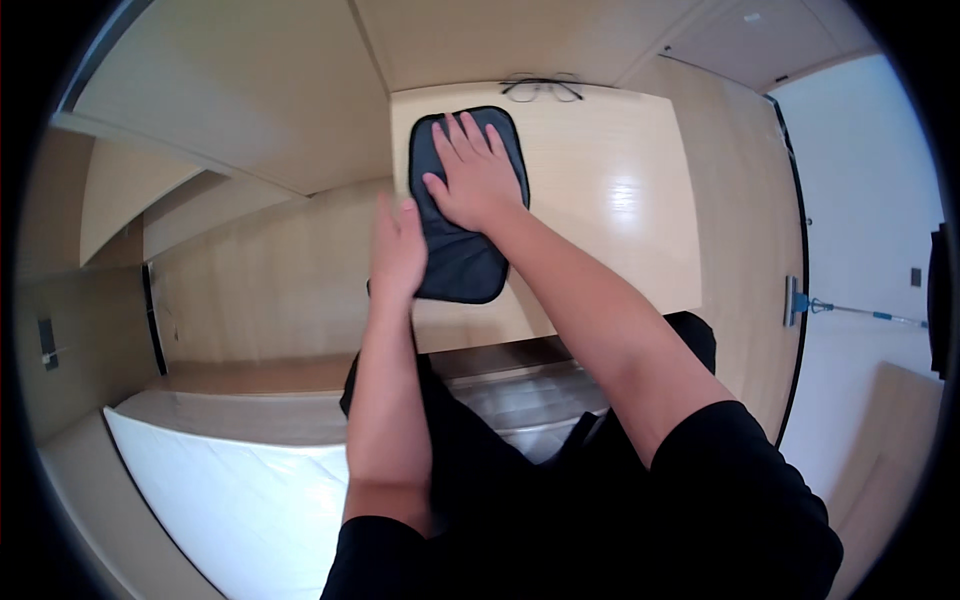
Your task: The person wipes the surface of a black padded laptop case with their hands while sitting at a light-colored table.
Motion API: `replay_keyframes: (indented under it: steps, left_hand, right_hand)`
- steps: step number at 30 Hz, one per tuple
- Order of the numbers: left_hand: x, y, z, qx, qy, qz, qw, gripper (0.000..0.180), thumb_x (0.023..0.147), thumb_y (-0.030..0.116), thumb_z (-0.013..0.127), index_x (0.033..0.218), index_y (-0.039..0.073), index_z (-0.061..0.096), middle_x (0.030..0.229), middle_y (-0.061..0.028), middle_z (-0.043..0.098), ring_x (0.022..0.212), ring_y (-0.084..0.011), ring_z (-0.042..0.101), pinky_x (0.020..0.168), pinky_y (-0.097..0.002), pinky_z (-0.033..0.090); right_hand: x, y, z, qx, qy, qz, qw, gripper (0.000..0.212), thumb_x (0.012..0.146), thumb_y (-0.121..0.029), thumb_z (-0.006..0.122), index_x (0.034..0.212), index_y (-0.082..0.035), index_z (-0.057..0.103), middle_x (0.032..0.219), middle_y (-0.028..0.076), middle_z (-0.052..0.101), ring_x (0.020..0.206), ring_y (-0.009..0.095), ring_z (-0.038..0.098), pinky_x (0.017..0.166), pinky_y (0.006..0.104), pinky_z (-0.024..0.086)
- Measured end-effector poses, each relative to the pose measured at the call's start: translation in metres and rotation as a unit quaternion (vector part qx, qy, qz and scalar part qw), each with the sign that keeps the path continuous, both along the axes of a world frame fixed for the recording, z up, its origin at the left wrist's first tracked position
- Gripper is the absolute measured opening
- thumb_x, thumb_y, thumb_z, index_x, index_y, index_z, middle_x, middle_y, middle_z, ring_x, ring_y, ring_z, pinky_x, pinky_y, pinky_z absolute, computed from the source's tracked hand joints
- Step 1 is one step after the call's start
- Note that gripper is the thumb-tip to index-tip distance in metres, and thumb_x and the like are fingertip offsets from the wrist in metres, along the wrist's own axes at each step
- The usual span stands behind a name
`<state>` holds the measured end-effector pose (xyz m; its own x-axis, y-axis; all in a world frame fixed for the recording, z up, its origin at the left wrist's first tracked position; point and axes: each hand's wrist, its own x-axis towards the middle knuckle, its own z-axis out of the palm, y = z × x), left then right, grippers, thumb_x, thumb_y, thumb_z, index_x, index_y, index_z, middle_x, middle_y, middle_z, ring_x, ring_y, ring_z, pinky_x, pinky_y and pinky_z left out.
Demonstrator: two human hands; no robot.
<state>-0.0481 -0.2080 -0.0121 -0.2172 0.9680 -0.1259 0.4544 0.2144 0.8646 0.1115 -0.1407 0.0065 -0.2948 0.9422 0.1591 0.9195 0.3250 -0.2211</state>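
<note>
A dark grey fabric piece with rounded corners and black edging [468, 272], like a flat pouch or folded mat, lies at the left side of a pale wood tabletop [610, 170]. My right hand [478, 180] rests palm down on its upper part, fingers spread. Along its left edge is my left hand [398, 248], fingers stretched out and slightly blurred, thumb near the fabric. A small dark bit shows beside the left wrist; whether it belongs to the fabric I cannot tell.
Eyeglasses [541, 88] sit at the table's far edge. Wooden cabinet panels [230, 90] stand left and behind. A white mattress [230, 500] lies at the lower left. At the right, a blue-headed mop or squeegee [795, 302] is on the floor.
</note>
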Motion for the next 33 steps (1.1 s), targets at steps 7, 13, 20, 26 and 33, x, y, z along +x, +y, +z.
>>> replay_keyframes:
  steps: [7, 13, 20, 26, 33]
  left_hand:
    - [0.017, -0.005, -0.007, -0.119, -0.080, -0.037, 0.989, 0.069, 0.114, 0.046, 0.039, 0.158, -0.007, 0.038, 0.156, -0.0266, 0.050, 0.148, -0.0343, 0.045, 0.122, -0.0409, 0.033]
    - [0.020, -0.003, -0.009, -0.076, -0.186, 0.083, 0.976, 0.065, 0.113, 0.048, 0.045, 0.145, -0.008, 0.054, 0.145, -0.0155, 0.059, 0.135, -0.0240, 0.052, 0.118, -0.0368, 0.037]
    - [0.021, -0.004, 0.004, -0.114, -0.255, 0.130, 0.951, 0.062, 0.112, 0.048, 0.049, 0.139, -0.007, 0.060, 0.136, -0.0129, 0.066, 0.126, -0.0210, 0.058, 0.112, -0.0360, 0.042]
    - [0.015, -0.005, -0.008, -0.098, -0.278, 0.132, 0.946, 0.059, 0.112, 0.045, 0.049, 0.141, -0.005, 0.059, 0.137, -0.0118, 0.065, 0.126, -0.0204, 0.058, 0.111, -0.0371, 0.042]
    - [-0.001, -0.009, 0.015, -0.172, -0.346, 0.049, 0.921, 0.063, 0.112, 0.050, 0.045, 0.147, -0.002, 0.056, 0.146, -0.0120, 0.062, 0.136, -0.0214, 0.055, 0.116, -0.0370, 0.039]
  right_hand:
    - [0.201, -0.026, -0.008, 0.027, -0.020, -0.136, 0.990, 0.077, 0.101, -0.047, 0.055, 0.162, -0.004, 0.039, 0.170, 0.019, 0.035, 0.160, 0.035, 0.028, 0.130, 0.0544, 0.020]
    - [0.310, -0.029, -0.013, 0.032, -0.050, -0.203, 0.977, 0.079, 0.100, -0.048, 0.056, 0.164, -0.005, 0.037, 0.170, 0.020, 0.034, 0.159, 0.037, 0.028, 0.129, 0.0533, 0.021]
    - [0.354, -0.038, -0.037, 0.055, -0.032, -0.236, 0.970, 0.079, 0.100, -0.046, 0.059, 0.163, -0.004, 0.036, 0.168, 0.023, 0.036, 0.158, 0.042, 0.028, 0.127, 0.0593, 0.024]
    - [0.274, -0.077, -0.019, 0.035, -0.101, -0.231, 0.967, 0.085, 0.098, -0.049, 0.060, 0.164, -0.002, 0.035, 0.169, 0.022, 0.034, 0.159, 0.041, 0.027, 0.127, 0.0595, 0.022]
    - [0.086, -0.105, 0.012, -0.015, -0.029, -0.089, 0.996, 0.089, 0.092, -0.049, 0.065, 0.162, -0.001, 0.037, 0.169, 0.025, 0.033, 0.160, 0.041, 0.025, 0.128, 0.0603, 0.020]
